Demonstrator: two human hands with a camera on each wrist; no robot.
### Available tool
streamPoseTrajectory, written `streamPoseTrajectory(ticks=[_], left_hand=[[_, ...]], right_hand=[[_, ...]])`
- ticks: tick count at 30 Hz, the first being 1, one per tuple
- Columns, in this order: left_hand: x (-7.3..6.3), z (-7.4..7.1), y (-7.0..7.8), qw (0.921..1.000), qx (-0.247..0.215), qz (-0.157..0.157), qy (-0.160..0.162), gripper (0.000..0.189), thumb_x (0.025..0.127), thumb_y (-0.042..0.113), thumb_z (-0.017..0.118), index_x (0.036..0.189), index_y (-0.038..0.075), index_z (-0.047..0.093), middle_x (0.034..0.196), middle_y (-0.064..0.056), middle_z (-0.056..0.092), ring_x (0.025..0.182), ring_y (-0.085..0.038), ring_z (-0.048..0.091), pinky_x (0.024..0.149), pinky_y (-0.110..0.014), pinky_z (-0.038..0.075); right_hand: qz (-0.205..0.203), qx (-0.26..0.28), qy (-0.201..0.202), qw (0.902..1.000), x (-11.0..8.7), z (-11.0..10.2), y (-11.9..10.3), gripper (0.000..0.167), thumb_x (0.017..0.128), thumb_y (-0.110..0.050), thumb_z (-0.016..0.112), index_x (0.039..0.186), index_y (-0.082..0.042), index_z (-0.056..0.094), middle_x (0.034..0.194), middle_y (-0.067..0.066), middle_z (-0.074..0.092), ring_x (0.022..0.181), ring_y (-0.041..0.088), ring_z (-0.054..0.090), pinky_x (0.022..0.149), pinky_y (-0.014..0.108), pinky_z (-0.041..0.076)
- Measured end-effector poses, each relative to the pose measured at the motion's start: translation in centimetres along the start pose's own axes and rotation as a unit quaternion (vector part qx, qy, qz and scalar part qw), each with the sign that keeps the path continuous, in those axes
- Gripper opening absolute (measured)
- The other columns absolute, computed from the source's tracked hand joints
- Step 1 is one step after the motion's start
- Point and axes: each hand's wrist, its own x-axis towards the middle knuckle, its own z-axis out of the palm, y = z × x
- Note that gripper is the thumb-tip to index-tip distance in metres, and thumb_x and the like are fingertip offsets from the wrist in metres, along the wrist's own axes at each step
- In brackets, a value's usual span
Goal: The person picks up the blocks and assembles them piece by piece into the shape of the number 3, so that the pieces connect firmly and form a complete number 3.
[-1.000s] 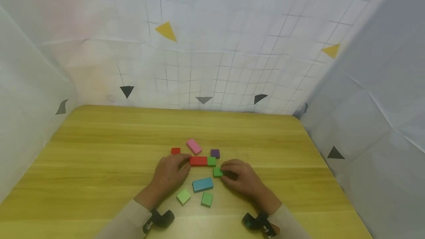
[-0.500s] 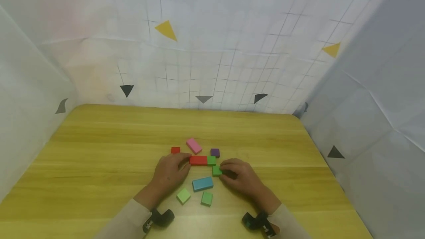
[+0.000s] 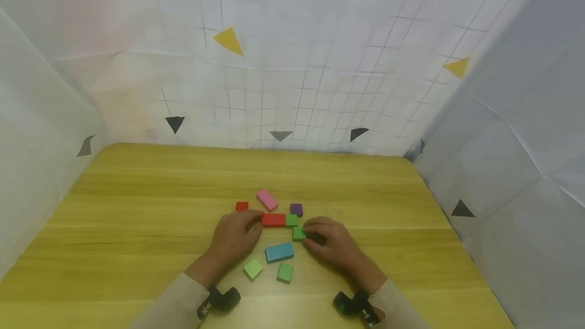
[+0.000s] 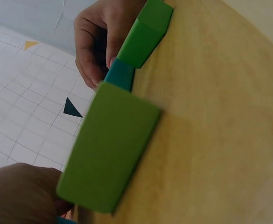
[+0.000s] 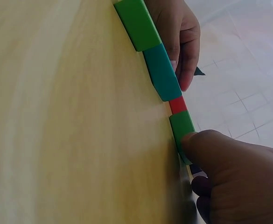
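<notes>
In the head view my left hand (image 3: 232, 235) pinches the left end of a long red block (image 3: 273, 220) between thumb and forefinger. A small green block (image 3: 291, 221) adjoins the red block's right end. Just in front of that, my right hand (image 3: 332, 240) pinches another green block (image 3: 298, 233) by its right side. The right wrist view shows the thumb pressed against this held green block (image 5: 180, 123), with the other fingers beyond it. In the left wrist view, a yellow-green block (image 4: 110, 147) stands large between the camera and both hands.
A blue block (image 3: 279, 252) lies between the hands. Nearer are a yellow-green block (image 3: 253, 269) and a light green one (image 3: 285, 272). Behind the red block lie pink (image 3: 267, 200), purple (image 3: 296, 209) and small red (image 3: 241, 206) blocks. White sheeting (image 3: 283, 100) borders the wooden table (image 3: 151, 217).
My right hand has shifted the held green block slightly left since a second ago. My left hand stays at the red block, and the other blocks keep their places.
</notes>
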Motion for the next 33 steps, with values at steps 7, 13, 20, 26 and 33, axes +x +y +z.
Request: streamPoseTrajectory(ticks=[7, 13, 20, 26, 33], left_hand=[[0.05, 0.00, -0.07, 1.0000, 0.004, 0.006, 0.004, 0.029, 0.091, 0.028, 0.071, 0.119, 0.025, 0.072, 0.111, 0.011, 0.073, 0.094, -0.009, 0.063, 0.078, -0.031, 0.044], [0.05, -0.01, -0.04, 1.0000, 0.000, 0.006, 0.004, 0.028, 0.091, 0.028, 0.071, 0.119, 0.025, 0.072, 0.111, 0.011, 0.073, 0.094, -0.008, 0.062, 0.078, -0.030, 0.043], [0.05, 0.02, -0.01, 1.0000, 0.002, 0.002, 0.000, 0.029, 0.091, 0.028, 0.071, 0.119, 0.024, 0.072, 0.111, 0.011, 0.073, 0.095, -0.009, 0.063, 0.079, -0.031, 0.045], [0.05, 0.06, -0.02, 1.0000, -0.001, -0.001, -0.001, 0.028, 0.091, 0.029, 0.071, 0.119, 0.024, 0.072, 0.111, 0.012, 0.073, 0.096, -0.009, 0.063, 0.081, -0.033, 0.046], [0.05, 0.07, -0.07, 1.0000, -0.003, 0.000, 0.000, 0.028, 0.091, 0.028, 0.070, 0.119, 0.024, 0.072, 0.112, 0.011, 0.073, 0.097, -0.010, 0.064, 0.082, -0.033, 0.046]], right_hand=[[0.005, 0.004, -0.002, 1.0000, 0.05, -0.04, -0.02, 0.023, 0.084, -0.018, 0.080, 0.105, -0.012, 0.075, 0.114, 0.003, 0.071, 0.108, 0.017, 0.067, 0.092, 0.035, 0.055], [0.005, 0.002, -0.003, 1.0000, 0.03, 0.11, 0.05, 0.023, 0.085, -0.019, 0.080, 0.106, -0.013, 0.075, 0.114, 0.002, 0.071, 0.108, 0.018, 0.067, 0.092, 0.036, 0.055], [0.015, 0.004, -0.006, 0.9999, 0.03, 0.05, -0.05, 0.022, 0.085, -0.020, 0.079, 0.106, -0.013, 0.075, 0.115, 0.002, 0.071, 0.109, 0.017, 0.066, 0.092, 0.035, 0.055], [0.021, 0.006, -0.006, 0.9998, 0.04, 0.08, -0.06, 0.022, 0.086, -0.021, 0.079, 0.106, -0.014, 0.075, 0.115, 0.001, 0.071, 0.110, 0.016, 0.066, 0.094, 0.034, 0.054], [0.015, 0.007, -0.001, 0.9999, -0.01, 0.25, 0.20, 0.025, 0.086, -0.021, 0.079, 0.109, -0.013, 0.074, 0.116, 0.002, 0.070, 0.109, 0.017, 0.066, 0.094, 0.036, 0.054]])
